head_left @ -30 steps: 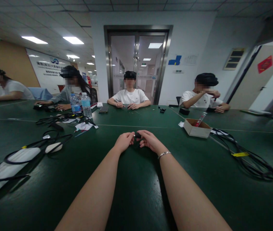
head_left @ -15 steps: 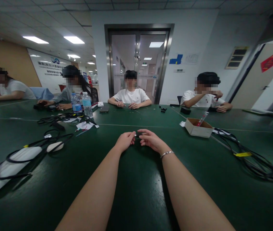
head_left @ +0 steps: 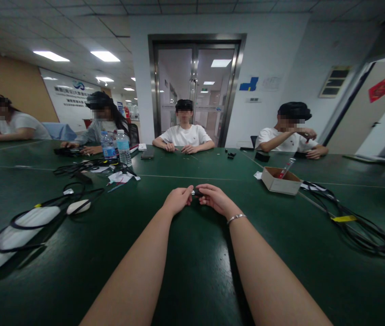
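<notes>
Above the middle of the green table (head_left: 192, 253), my two hands meet at a small black stick with a silver end (head_left: 196, 193), which looks like a USB drive. My left hand (head_left: 178, 200) is closed, its thumb and fingers pinching the silver end. From the other side, my right hand (head_left: 214, 199) grips the black part between thumb and fingertips. A silver bracelet (head_left: 236, 218) circles my right wrist. The fingers cover much of the stick, so its full shape is hidden.
An open cardboard box (head_left: 281, 184) with a red-and-clear tube stands to the right, beside a coiled black cable (head_left: 358, 226). On the left lie a white elongated package (head_left: 32, 224), a white mouse-like object (head_left: 79, 207), cables and water bottles (head_left: 123, 147). Several people sit around the table.
My right hand's fingers have moved left and closed on the black part; before, they were apart near it. The left hand keeps its pinch.
</notes>
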`<state>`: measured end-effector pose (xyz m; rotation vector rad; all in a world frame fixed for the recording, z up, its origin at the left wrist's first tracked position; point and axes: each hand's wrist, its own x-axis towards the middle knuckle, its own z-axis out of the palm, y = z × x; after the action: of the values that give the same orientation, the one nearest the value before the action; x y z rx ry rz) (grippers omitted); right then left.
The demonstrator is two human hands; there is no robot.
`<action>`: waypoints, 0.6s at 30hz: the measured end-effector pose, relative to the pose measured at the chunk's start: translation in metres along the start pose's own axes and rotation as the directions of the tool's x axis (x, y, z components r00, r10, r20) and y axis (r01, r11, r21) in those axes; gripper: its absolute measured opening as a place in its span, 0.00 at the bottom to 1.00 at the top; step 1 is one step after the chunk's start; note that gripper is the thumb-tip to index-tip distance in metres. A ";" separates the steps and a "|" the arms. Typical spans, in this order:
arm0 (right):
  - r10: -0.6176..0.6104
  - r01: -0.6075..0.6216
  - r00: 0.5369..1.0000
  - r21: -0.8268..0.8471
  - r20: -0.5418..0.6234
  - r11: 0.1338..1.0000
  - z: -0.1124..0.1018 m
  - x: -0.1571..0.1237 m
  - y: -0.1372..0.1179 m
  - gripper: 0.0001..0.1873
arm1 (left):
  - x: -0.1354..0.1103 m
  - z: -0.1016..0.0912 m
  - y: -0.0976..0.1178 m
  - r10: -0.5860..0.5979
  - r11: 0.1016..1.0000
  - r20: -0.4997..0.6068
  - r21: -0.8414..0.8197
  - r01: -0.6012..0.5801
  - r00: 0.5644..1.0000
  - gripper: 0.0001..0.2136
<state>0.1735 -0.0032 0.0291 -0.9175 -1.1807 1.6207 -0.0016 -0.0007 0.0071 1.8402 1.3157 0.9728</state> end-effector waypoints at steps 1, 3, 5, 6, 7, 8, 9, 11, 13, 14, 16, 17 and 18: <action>0.002 -0.002 1.000 0.001 -0.003 1.000 0.000 0.000 0.000 0.05 | 0.000 0.000 0.001 0.003 1.000 -0.010 -0.022 -0.004 1.000 0.26; -0.001 0.001 1.000 0.005 -0.011 1.000 0.000 0.000 0.000 0.06 | -0.001 0.000 0.002 0.014 0.996 -0.052 -0.088 -0.018 0.999 0.20; -0.002 0.003 1.000 0.004 -0.017 1.000 0.000 0.001 0.000 0.05 | 0.000 -0.001 0.003 0.015 0.986 -0.103 -0.161 -0.032 0.995 0.15; -0.002 0.002 1.000 0.000 -0.016 1.000 0.000 0.001 0.001 0.05 | 0.000 -0.002 0.003 0.013 0.981 -0.118 -0.191 -0.035 0.993 0.14; 0.000 0.000 1.000 -0.004 -0.013 1.000 0.000 0.002 0.001 0.05 | 0.000 -0.002 0.003 0.012 0.976 -0.121 -0.214 -0.037 0.993 0.14; 0.002 -0.002 1.000 -0.009 -0.009 1.000 -0.001 0.002 0.002 0.05 | 0.001 -0.002 0.003 0.011 0.973 -0.116 -0.229 -0.037 0.993 0.13; 0.003 -0.003 1.000 -0.013 -0.006 1.000 -0.001 0.002 0.002 0.05 | 0.001 -0.002 0.003 0.009 0.971 -0.105 -0.237 -0.033 0.994 0.13; 0.004 -0.004 1.000 -0.015 -0.003 1.000 -0.001 0.003 0.002 0.05 | 0.002 -0.001 0.001 0.004 0.973 -0.080 -0.228 -0.022 0.997 0.12; 0.003 -0.003 1.000 -0.013 -0.005 1.000 -0.001 0.002 0.002 0.05 | 0.003 0.000 0.000 0.001 0.979 -0.069 -0.202 -0.015 0.998 0.14; 0.003 -0.003 1.000 -0.011 -0.006 1.000 -0.001 0.002 0.002 0.06 | 0.003 0.000 0.000 0.001 0.981 -0.068 -0.195 -0.015 0.998 0.14; -0.002 0.002 1.000 -0.004 -0.001 1.000 -0.001 0.002 0.002 0.06 | 0.003 0.001 0.000 0.009 0.980 -0.068 -0.200 -0.023 0.998 0.13; -0.004 0.004 1.000 -0.002 0.003 1.000 -0.001 0.002 0.002 0.05 | 0.004 0.001 0.000 0.015 0.977 -0.067 -0.212 -0.028 0.998 0.13; -0.006 0.006 1.000 -0.001 0.005 1.000 -0.001 0.002 0.002 0.05 | 0.004 0.001 0.001 0.021 0.974 -0.062 -0.222 -0.034 0.998 0.13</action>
<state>0.1736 -0.0012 0.0267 -0.9097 -1.1872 1.6187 0.0003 0.0026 0.0079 1.6738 1.1655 1.1484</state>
